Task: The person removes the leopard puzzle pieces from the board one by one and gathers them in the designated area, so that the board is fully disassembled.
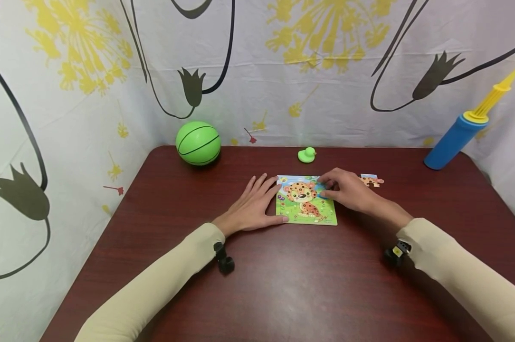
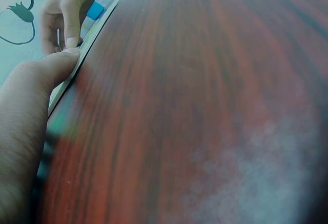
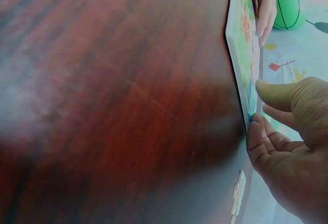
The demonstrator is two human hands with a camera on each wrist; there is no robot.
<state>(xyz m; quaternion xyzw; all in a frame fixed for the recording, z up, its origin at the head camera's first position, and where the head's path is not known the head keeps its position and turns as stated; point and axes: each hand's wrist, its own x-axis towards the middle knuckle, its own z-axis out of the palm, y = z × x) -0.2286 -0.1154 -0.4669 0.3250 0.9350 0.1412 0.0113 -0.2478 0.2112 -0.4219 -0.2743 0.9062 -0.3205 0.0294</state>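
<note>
A square leopard jigsaw puzzle (image 1: pixel 306 216) lies flat on the table in the head view. My left hand (image 1: pixel 253 204) rests at its left side, fingers spread and thumb (image 2: pixel 64 64) lying on the near left corner. At the upper right part of the puzzle, my right hand (image 1: pixel 347 190) bends down, pinching a bluish puzzle piece (image 1: pixel 321 187) between thumb and fingers, which mostly hide it. In the right wrist view the thumb (image 3: pixel 279 95) and fingertips are right at the board's edge. A loose spotted puzzle piece (image 1: pixel 370 180) lies beyond the right hand.
A green ball (image 1: pixel 198 143) sits at the back left of the brown table (image 1: pixel 257 285). Behind the puzzle is a small green rubber duck (image 1: pixel 307 155). At the back right stands a blue and yellow hand pump (image 1: pixel 456 135). A patterned cloth (image 1: pixel 249 71) hangs behind.
</note>
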